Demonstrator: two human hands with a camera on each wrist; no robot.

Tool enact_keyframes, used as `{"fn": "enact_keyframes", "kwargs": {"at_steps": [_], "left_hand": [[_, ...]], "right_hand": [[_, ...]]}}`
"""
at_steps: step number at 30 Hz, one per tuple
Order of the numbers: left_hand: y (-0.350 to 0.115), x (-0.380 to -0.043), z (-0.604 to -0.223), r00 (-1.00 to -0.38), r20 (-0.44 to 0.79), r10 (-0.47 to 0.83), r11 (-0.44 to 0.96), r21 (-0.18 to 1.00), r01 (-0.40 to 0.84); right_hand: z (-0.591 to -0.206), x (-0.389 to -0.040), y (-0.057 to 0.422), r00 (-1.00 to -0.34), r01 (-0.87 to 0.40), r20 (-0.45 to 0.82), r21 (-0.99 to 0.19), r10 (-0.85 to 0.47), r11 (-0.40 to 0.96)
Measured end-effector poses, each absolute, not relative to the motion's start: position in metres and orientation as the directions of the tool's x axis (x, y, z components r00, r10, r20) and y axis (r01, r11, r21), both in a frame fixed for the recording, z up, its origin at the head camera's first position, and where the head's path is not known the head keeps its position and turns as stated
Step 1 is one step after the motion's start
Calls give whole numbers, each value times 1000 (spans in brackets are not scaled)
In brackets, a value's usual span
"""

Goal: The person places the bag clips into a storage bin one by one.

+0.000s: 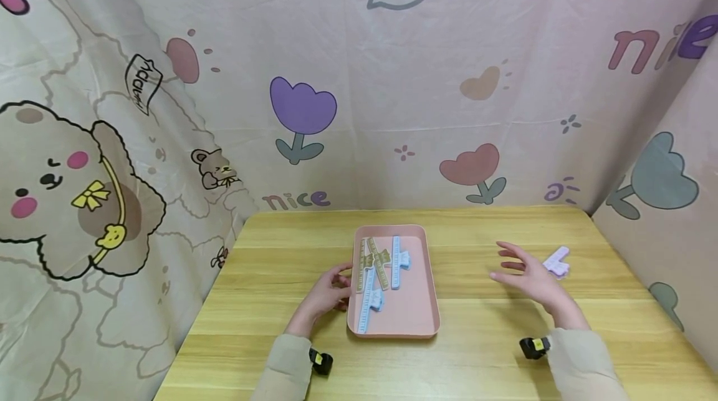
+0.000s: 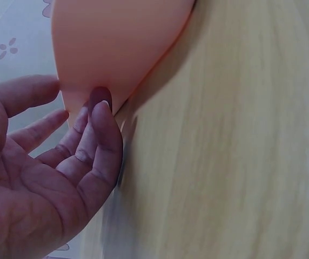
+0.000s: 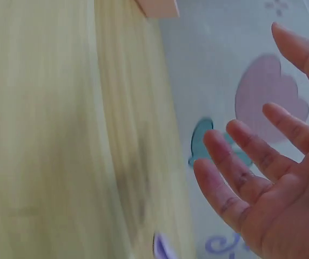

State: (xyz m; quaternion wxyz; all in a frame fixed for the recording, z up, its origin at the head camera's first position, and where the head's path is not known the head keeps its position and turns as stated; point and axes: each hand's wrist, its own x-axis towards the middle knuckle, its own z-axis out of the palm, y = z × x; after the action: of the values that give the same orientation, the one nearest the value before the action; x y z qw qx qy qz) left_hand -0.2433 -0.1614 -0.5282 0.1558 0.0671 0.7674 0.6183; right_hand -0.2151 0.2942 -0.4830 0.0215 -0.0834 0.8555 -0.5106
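My left hand [image 1: 326, 294] is at the left side of a shallow pink tray [image 1: 412, 317]. In the left wrist view its bent fingertips touch the tray's outer wall [image 2: 116, 43]. Inside lie two blue ruler-like clips, one upright on the right [image 1: 396, 267] and one slanted in front [image 1: 366, 304]. Two olive-gold ruler-like clips [image 1: 360, 273] lie at the tray's left, one leaning across. My right hand [image 1: 530, 279] hovers over the table right of the tray, fingers spread, holding nothing. Just beyond it a light purple ruler-like clip [image 1: 556, 262] rests on the table, partly covered by the hand.
The wooden table [image 1: 471, 326] reaches back to a patterned cloth [image 1: 359, 170] that hangs behind it and along both sides. A black wrist camera sits on each sleeve, left [image 1: 321, 362] and right [image 1: 535, 347].
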Motion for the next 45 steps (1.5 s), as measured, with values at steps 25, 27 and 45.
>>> {"fn": "enact_keyframes", "kwargs": {"at_steps": [25,27,45], "left_hand": [[-164,-242,-529,-941,-153,301,210,973,-91],[-164,-242,-528,-942,-152,300,210,974,-90],[-162,-242,-525,-943,-159,292,224,970,-94]], "right_hand": [[-509,-209,398,-974,183,-109,-896,197,406],[-510,-208,401,-971,202,-130,-895,200,398],[-518,-218,409,-964,243,-147,-828,222,505]]}}
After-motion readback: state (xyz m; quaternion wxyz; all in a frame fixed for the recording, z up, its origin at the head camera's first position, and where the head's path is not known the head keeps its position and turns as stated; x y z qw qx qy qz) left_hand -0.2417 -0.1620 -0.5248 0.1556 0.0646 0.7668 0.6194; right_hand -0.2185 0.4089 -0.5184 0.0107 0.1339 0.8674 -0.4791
